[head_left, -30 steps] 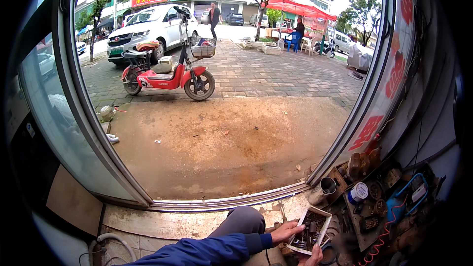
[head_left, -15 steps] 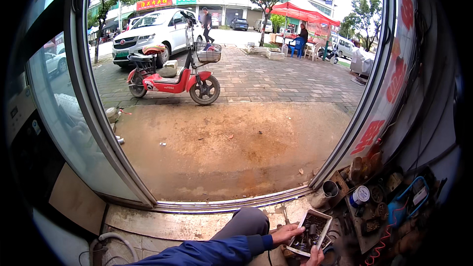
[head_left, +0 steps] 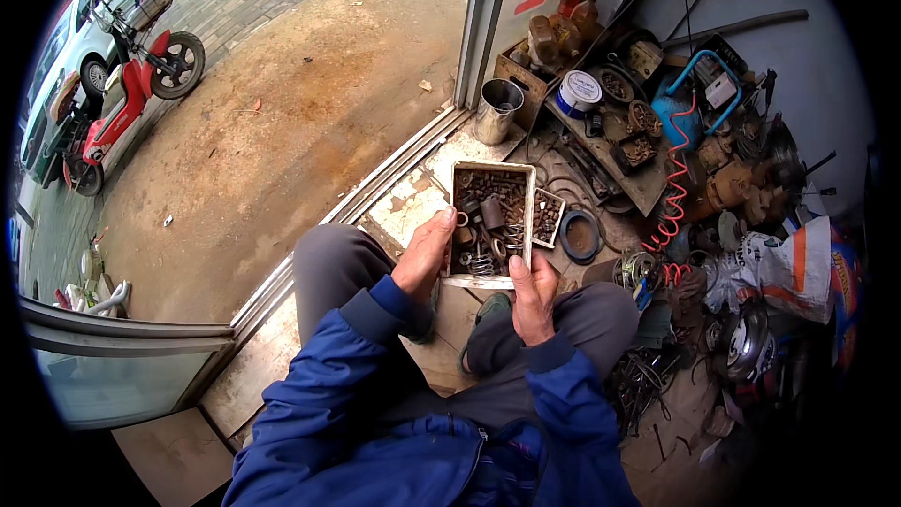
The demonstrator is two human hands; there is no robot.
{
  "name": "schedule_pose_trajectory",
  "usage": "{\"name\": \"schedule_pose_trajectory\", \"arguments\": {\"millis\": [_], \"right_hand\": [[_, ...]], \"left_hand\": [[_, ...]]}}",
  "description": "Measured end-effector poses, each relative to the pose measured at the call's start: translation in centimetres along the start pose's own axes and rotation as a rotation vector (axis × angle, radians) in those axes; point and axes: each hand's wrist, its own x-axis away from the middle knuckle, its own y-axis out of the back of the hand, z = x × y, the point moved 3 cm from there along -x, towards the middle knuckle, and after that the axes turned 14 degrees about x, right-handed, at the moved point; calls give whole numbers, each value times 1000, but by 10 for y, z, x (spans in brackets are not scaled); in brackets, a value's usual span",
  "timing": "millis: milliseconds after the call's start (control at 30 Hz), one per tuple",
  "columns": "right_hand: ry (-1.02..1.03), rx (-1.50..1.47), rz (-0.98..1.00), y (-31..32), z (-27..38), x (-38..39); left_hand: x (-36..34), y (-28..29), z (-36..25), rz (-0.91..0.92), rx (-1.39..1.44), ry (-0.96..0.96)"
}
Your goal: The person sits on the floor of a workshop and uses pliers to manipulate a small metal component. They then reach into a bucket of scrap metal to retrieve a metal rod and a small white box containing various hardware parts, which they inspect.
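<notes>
A dirty white rectangular box (head_left: 532, 172) is held up between my hands, above my knees. My left hand (head_left: 425, 254) grips its left side, thumb over the rim. Its lower right corner is in my right hand (head_left: 534, 297), the thumb lying on the edge. Inside are a coil spring (head_left: 481, 266), a dark metal cylinder (head_left: 492, 214), several rings and many small rusty nuts or bolts. A second small box (head_left: 547, 217) of metal bits shows just beyond its right side, partly hidden. The fingers under the box are out of sight.
A metal canister (head_left: 497, 111) stands by the door track. On the right are a white tub (head_left: 578, 93), a blue tank (head_left: 676, 117) with a red coiled hose (head_left: 671, 207), a black ring (head_left: 580, 236) and a white sack (head_left: 788, 268). Outside stands a red scooter (head_left: 122, 113).
My view has swung down and right, bringing the box from the lower right to the middle. Both hands still hold it, and the street has slid to the upper left.
</notes>
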Motion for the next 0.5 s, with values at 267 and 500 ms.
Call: {"name": "schedule_pose_trajectory", "arguments": {"millis": [267, 500], "right_hand": [[-156, -311, 38, -11, -4, 17], [-273, -424, 84, -18, 6, 14]], "left_hand": [[8, -19, -9, -18, -48, 36], [2, 2, -3, 68, -230, 2]]}}
